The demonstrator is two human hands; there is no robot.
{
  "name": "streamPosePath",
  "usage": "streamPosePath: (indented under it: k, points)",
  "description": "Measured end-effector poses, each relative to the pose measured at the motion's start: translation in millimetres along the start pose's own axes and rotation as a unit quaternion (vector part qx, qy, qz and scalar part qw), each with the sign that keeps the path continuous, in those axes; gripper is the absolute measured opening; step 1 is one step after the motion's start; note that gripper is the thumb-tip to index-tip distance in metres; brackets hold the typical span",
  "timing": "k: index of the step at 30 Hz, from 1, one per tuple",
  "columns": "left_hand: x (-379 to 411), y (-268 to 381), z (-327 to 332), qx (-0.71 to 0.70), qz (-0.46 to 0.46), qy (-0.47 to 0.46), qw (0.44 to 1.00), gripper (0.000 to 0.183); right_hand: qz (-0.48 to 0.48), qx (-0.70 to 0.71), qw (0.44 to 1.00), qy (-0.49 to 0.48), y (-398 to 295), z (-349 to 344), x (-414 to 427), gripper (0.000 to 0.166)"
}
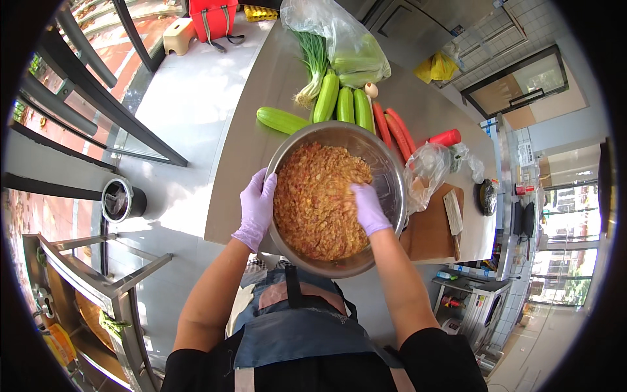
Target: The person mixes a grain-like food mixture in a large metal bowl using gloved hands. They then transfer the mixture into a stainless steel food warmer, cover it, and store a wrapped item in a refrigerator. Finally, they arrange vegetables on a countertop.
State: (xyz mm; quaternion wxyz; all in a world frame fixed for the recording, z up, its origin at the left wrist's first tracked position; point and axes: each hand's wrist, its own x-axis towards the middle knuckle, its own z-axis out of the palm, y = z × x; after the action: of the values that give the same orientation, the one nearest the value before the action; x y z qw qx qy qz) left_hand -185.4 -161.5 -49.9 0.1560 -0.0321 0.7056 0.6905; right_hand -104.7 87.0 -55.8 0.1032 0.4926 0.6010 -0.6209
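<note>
A large stainless steel bowl [338,271] stands at the near edge of the table, holding a reddish-orange minced mixture [318,206]. My left hand [256,209], in a thin purple glove, grips the bowl's left rim with the thumb towards the inside. Inside the bowl at the right is my right hand [368,208], gloved alike, its fingers blurred and sunk in the mixture; whether they close on any of it is hidden. Right behind the bowl lie several green zucchini [326,98], and one more zucchini [281,120] points out to the left.
Behind are scallions [316,63], a plastic bag of green vegetables [360,54] and an egg [371,90]. Carrots [399,134] and a crumpled clear bag [427,169] lie to the right, beside a cutting board [426,235] bearing a cleaver [453,213]. A bin [122,200] stands on the floor at left.
</note>
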Motion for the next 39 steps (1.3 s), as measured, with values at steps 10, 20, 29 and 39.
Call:
streamPosePath:
  k: [10,20,29,39]
  points:
    - [0,-3,7,-0.013,0.009,-0.015,1.0,0.038,-0.417,-0.302,0.833,0.205,-7,-42,44,0.03]
    - [4,-10,0,-0.002,-0.004,0.001,1.0,0.038,-0.468,-0.635,0.615,-0.019,27,37,-105,0.058]
    - [0,1,1,0.045,0.002,-0.02,0.999,0.041,-0.384,-0.553,0.737,0.056,43,54,-72,0.057]
    - [-21,11,-27,0.14,0.065,-0.083,0.985,0.041,-0.318,-0.729,0.573,0.199,61,40,-55,0.04]
